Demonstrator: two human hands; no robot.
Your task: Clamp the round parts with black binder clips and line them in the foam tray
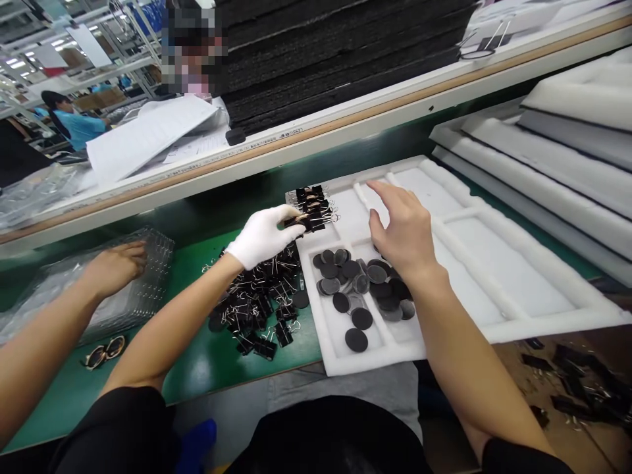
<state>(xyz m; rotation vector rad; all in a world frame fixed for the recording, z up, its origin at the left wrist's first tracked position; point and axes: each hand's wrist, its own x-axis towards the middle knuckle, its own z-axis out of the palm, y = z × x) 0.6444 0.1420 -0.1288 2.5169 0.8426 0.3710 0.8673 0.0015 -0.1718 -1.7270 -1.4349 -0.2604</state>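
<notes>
My white-gloved left fingers [293, 232] pinch a black, wire-armed clip [318, 222] at the near end of a row [310, 196] on the fluffy white tray [340, 366]; my bare right fingers [389, 195] spread, curved, above it near round discs [362, 318].

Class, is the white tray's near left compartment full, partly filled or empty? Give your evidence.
Partly filled: dark discs lie in the near left compartment of the white tray, with bare floor showing beside them.

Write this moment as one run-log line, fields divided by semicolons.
left hand: gloved, pinching binder clips; right hand: bare, open, over foam tray; many dark discs: in tray
</notes>
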